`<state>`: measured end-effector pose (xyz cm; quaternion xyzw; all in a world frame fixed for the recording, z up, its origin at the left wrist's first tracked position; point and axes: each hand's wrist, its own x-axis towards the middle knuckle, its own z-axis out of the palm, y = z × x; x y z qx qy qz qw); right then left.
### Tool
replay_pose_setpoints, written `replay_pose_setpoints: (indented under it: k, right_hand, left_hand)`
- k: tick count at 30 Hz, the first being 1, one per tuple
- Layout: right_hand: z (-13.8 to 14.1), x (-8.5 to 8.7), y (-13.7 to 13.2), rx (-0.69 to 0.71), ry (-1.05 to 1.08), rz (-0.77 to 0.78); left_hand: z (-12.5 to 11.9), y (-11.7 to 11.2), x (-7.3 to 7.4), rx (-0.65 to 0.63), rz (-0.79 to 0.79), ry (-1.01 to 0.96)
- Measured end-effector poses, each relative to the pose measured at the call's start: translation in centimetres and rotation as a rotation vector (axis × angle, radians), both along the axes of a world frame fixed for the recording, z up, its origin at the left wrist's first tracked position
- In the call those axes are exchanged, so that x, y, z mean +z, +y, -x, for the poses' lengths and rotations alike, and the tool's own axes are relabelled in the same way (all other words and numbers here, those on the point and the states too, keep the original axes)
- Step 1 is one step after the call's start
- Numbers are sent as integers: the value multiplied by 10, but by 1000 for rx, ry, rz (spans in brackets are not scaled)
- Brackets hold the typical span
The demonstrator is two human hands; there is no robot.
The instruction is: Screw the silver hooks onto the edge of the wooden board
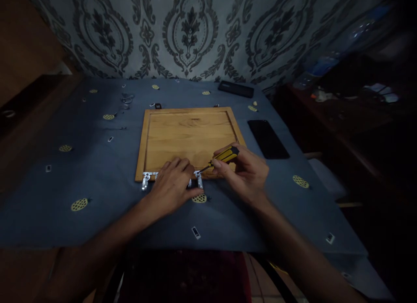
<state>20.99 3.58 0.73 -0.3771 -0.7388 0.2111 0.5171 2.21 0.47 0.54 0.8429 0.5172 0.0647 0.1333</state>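
Observation:
A framed wooden panel [192, 131] lies flat on the blue-grey tablecloth. Silver metal hinges sit along its near edge, one hinge [145, 180] by the left corner and another hinge [199, 180] right of the middle. My left hand [174, 181] bends over that edge, its fingertips and thumb closed about the right-hand hinge; it covers the metal parts in between. In my right hand [249, 170] is a yellow-and-black screwdriver [226, 155], held tilted, with its shaft pointing down-left to the right-hand hinge. Whether the tip sits in a screw is too small to tell.
A black phone [269, 139] lies right of the panel, and another dark phone-like object [236, 89] lies behind it. Small metal pieces [126, 101] are scattered at the back left. A patterned wall [189, 33] closes off the back. A cluttered dark surface [352, 107] stands at right.

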Motion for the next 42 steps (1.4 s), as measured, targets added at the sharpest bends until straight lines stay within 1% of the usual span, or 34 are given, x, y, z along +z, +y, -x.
replay_pose_setpoints:
  k: [4, 6, 10, 13, 18, 23, 25, 34, 38, 42]
  right_hand:
    - [-1, 2, 2, 18, 2, 17]
    - [-2, 3, 3, 80, 38, 68]
    - [-7, 7, 4, 261, 111, 231]
    - [-10, 9, 4, 305, 104, 242]
    - [-8, 10, 4, 230, 72, 162]
    - [-4, 8, 4, 151, 16, 41]
    - [-4, 7, 4, 112, -3, 20]
    - [-1, -2, 1, 45, 37, 17]
    - [1, -2, 1, 2, 28, 37]
    - [2, -1, 1, 3, 39, 44]
  left_hand:
    - [0, 0, 0, -8, -4, 6]
    - [0, 1, 1, -7, 13, 14]
    - [-1, 1, 3, -4, 30, 21]
    - [-1, 1, 1, -8, 12, 7]
    - [0, 0, -2, -7, -14, -2]
    - [0, 0, -2, -11, -5, 13]
    - [0, 0, -2, -13, -8, 7]
    - [0, 0, 0, -8, 4, 13]
    - [0, 0, -1, -11, -17, -10]
    - [1, 0, -3, -13, -35, -8]
